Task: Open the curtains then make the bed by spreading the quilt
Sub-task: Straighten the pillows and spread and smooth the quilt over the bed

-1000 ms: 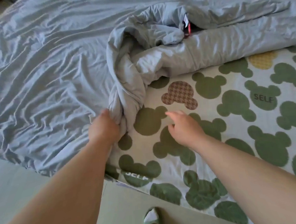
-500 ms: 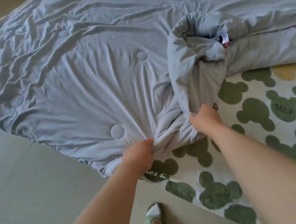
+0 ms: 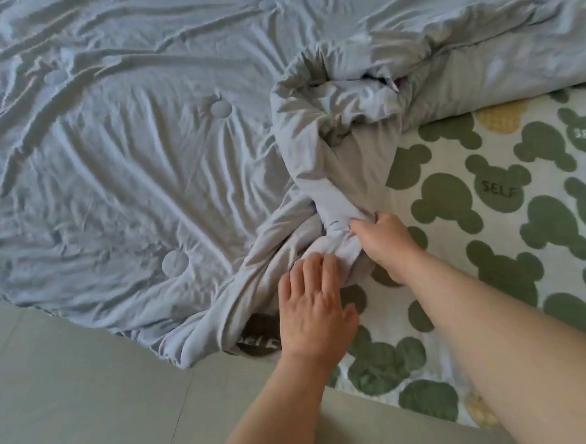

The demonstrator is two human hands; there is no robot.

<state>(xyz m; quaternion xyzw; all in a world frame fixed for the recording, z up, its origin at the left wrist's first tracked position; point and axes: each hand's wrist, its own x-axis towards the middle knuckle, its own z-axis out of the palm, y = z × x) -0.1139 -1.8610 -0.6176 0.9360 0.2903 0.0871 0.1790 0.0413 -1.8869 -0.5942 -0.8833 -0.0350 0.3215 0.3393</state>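
A pale grey-blue quilt [image 3: 137, 169] covers the left and far part of the bed, wrinkled, with a twisted, bunched corner [image 3: 335, 143] near the middle. My right hand [image 3: 383, 240] is closed on the lower end of that twisted fold. My left hand [image 3: 312, 310] lies flat with its fingers spread, palm down on the quilt's edge just below and left of the right hand. To the right, the white bedsheet [image 3: 511, 229] with green bear-head shapes is uncovered.
The light tiled floor [image 3: 72, 389] runs along the bed's near edge at the lower left. The quilt's edge hangs slightly over the bed side there. No curtains are in view.
My left hand has let go of the quilt edge and now rests flat on it. My right hand still grips the twisted fold. The view has shifted a little.
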